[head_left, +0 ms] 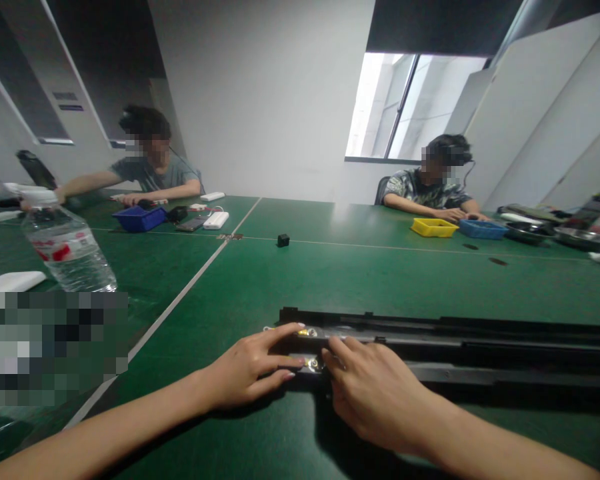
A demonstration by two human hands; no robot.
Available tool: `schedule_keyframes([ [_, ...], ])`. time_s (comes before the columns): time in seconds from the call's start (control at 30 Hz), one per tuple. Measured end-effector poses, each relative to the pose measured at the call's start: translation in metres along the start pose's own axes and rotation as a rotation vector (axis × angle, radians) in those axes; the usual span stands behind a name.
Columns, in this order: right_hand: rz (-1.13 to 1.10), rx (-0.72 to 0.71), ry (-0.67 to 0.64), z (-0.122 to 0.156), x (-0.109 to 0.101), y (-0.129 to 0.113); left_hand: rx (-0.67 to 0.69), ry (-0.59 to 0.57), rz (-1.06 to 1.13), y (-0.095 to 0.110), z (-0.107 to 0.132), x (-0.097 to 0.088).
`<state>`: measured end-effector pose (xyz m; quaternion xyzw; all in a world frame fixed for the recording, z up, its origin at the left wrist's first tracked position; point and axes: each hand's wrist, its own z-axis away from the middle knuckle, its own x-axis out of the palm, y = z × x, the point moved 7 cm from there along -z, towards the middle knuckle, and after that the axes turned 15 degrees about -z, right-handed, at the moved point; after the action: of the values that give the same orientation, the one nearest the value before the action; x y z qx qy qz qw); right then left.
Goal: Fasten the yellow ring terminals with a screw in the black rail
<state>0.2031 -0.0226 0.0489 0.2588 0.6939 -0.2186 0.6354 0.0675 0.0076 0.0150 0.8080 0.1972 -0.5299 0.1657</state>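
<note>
Long black rails (460, 347) lie side by side on the table and run out past the right edge of the view. Small metal fittings with brass-coloured parts (312, 364) show at their left end. My left hand (250, 367) rests over that end with its fingers stretched and apart, the fingertips touching the fittings. Just to the right, my right hand (375, 387) has its fingers bent and pressed together against the rails. Whatever sits between those fingertips is hidden.
The green table (220, 300) carries a small black cube (283, 240), a water bottle (67, 243), a blue tray (139, 218), a yellow tray (434, 227) and a lighter blue tray (481, 229). Two people (153, 167) sit across the table, each with hands on it.
</note>
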Motion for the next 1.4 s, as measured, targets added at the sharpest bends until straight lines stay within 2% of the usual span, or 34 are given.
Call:
schedule_keyframes([
  [0.87, 0.092, -0.014, 0.019, 0.002, 0.010, -0.009, -0.018, 0.001, 0.017, -0.003, 0.002, 0.004],
  [1.17, 0.145, 0.013, 0.145, 0.003, 0.010, -0.010, -0.016, -0.011, 0.003, -0.001, 0.001, 0.002],
  [1.4, 0.165, 0.023, 0.087, 0.001, 0.014, -0.014, -0.021, 0.002, 0.009, -0.002, 0.002, 0.003],
])
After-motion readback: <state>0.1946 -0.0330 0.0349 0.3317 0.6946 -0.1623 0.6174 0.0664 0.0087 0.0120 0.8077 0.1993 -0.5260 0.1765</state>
